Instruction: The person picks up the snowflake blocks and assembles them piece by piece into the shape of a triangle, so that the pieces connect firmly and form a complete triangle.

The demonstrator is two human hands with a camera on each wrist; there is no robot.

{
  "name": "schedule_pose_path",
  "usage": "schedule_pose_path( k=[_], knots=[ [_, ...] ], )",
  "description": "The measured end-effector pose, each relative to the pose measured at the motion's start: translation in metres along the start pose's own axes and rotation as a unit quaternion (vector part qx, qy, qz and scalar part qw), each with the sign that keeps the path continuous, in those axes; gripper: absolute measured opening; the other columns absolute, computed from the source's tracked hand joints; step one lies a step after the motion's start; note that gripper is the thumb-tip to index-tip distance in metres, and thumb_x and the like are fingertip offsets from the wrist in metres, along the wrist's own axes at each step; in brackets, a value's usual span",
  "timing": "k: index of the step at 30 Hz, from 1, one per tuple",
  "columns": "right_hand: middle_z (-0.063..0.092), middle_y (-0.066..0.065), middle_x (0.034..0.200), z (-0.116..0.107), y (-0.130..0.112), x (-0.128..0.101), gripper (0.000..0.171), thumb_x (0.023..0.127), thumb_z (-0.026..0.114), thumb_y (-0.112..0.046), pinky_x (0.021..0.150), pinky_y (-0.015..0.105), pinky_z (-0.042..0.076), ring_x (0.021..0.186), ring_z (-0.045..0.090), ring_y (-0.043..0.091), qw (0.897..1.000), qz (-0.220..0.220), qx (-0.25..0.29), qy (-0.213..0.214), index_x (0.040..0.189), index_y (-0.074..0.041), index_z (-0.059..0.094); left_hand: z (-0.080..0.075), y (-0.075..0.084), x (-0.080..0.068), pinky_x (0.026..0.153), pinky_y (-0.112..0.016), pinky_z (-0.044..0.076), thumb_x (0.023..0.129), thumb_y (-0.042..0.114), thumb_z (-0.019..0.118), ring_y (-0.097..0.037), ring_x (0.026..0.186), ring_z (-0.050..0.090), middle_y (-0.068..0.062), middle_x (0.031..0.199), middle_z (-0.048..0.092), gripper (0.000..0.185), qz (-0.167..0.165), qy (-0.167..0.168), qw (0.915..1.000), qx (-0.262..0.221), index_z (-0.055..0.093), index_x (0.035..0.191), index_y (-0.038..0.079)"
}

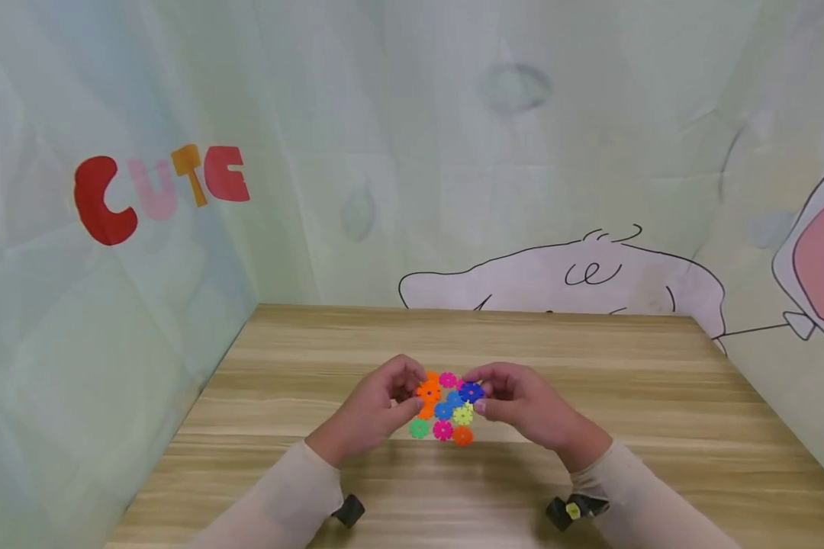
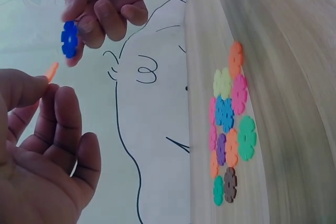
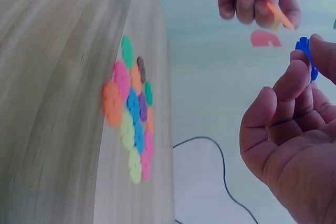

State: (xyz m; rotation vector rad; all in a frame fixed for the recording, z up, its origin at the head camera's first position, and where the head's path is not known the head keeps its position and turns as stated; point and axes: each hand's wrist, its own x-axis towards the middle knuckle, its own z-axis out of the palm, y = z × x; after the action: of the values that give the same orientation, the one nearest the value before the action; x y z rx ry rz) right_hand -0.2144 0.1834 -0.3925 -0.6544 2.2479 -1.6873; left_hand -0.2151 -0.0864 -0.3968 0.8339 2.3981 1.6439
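Observation:
My left hand (image 1: 378, 408) pinches an orange flower-shaped plastic disc (image 1: 429, 393) between thumb and fingertips. Opposite it, a dark blue disc (image 1: 471, 393) of the same notched kind is pinched by my right hand (image 1: 525, 400). Both wrist views show the two discs raised above the table, a small gap apart; the orange one (image 2: 52, 72) appears nearly edge-on in the left wrist view. Loose discs lie flat below the hands, among them a green (image 1: 420, 428), a pink (image 1: 442, 430), a yellow (image 1: 463, 415) and a light blue one (image 1: 443, 411). My hands partly cover this group in the head view.
The discs lie close together on a wood-grain table (image 1: 302, 343), with a purple (image 2: 221, 149) and a brown one (image 2: 230, 184) among them. Printed cloth walls (image 1: 357, 152) stand behind the table and along its sides. Small black devices (image 1: 349, 511) sit at both wrists.

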Motion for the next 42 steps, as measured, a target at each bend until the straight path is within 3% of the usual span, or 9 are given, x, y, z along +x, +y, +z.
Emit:
schedule_pose_path(
  k=[6,11,16,21,25,33,40,42],
  knots=[
    [0.058,0.018,0.099,0.009,-0.01,-0.002,0.032,0.091,0.068,-0.014,0.076,0.032,0.056,0.086,0.058,0.025,1.0,-0.006,0.027,-0.014,0.121,-0.005,0.061,0.007,0.008,-0.001,0.075,-0.031,0.053,0.093,0.011,0.064,-0.019,0.083,0.056,0.0,0.09,0.058,0.024,0.024,0.006,0.9997,0.001,0.054,0.11,0.023],
    [0.058,0.02,0.099,0.012,-0.013,-0.002,0.031,0.092,0.066,-0.012,0.077,0.033,0.056,0.085,0.059,0.023,0.999,-0.014,0.042,-0.019,0.12,-0.001,0.06,0.011,0.014,-0.002,0.077,-0.033,0.052,0.092,0.007,0.064,-0.018,0.084,0.056,0.001,0.091,0.059,0.024,0.032,0.012,0.9993,0.015,0.054,0.111,0.02],
    [0.058,0.019,0.1,0.014,-0.016,-0.004,0.032,0.091,0.067,-0.014,0.079,0.035,0.056,0.087,0.059,0.024,0.999,-0.012,0.045,-0.018,0.119,-0.002,0.06,0.013,0.035,-0.008,0.075,-0.029,0.052,0.091,-0.001,0.062,-0.019,0.082,0.056,-0.001,0.089,0.06,0.023,0.042,0.019,0.9986,0.026,0.055,0.108,0.014],
    [0.058,0.018,0.099,0.016,-0.017,-0.005,0.03,0.091,0.067,-0.015,0.077,0.032,0.056,0.086,0.058,0.024,0.998,-0.017,0.051,-0.02,0.118,-0.003,0.06,0.014,0.047,-0.013,0.072,-0.027,0.052,0.09,-0.005,0.06,-0.014,0.078,0.057,-0.002,0.089,0.063,0.02,0.089,0.023,0.9952,0.034,0.057,0.103,0.009],
    [0.058,0.019,0.099,0.018,-0.018,-0.006,0.029,0.091,0.068,-0.015,0.077,0.031,0.056,0.085,0.058,0.023,0.998,-0.013,0.061,-0.022,0.116,-0.003,0.06,0.016,0.046,-0.012,0.072,-0.027,0.053,0.089,-0.007,0.06,-0.014,0.078,0.057,-0.002,0.089,0.064,0.018,0.104,0.028,0.9934,0.039,0.058,0.099,0.008],
    [0.059,0.018,0.099,0.021,-0.021,-0.006,0.03,0.09,0.068,-0.013,0.078,0.032,0.056,0.085,0.059,0.023,0.997,-0.003,0.074,-0.025,0.116,0.001,0.058,0.017,0.023,-0.007,0.073,-0.028,0.054,0.09,-0.001,0.063,-0.014,0.08,0.059,0.008,0.095,0.065,0.019,0.099,0.032,0.9941,0.031,0.059,0.096,0.017],
    [0.059,0.022,0.098,0.023,-0.024,-0.005,0.03,0.089,0.069,-0.01,0.078,0.031,0.056,0.083,0.06,0.02,0.996,0.008,0.083,-0.024,0.114,0.003,0.058,0.018,0.02,-0.009,0.072,-0.029,0.055,0.09,-0.001,0.063,-0.013,0.08,0.06,0.007,0.095,0.066,0.02,0.137,0.033,0.9895,0.034,0.061,0.095,0.018],
    [0.06,0.02,0.098,0.024,-0.025,-0.005,0.03,0.089,0.069,-0.009,0.077,0.03,0.056,0.082,0.06,0.02,0.996,0.01,0.082,-0.022,0.114,0.003,0.059,0.02,0.021,-0.008,0.072,-0.029,0.055,0.089,-0.001,0.063,-0.012,0.079,0.06,0.007,0.095,0.066,0.019,0.134,0.033,0.9898,0.036,0.061,0.096,0.017]
  ],
)
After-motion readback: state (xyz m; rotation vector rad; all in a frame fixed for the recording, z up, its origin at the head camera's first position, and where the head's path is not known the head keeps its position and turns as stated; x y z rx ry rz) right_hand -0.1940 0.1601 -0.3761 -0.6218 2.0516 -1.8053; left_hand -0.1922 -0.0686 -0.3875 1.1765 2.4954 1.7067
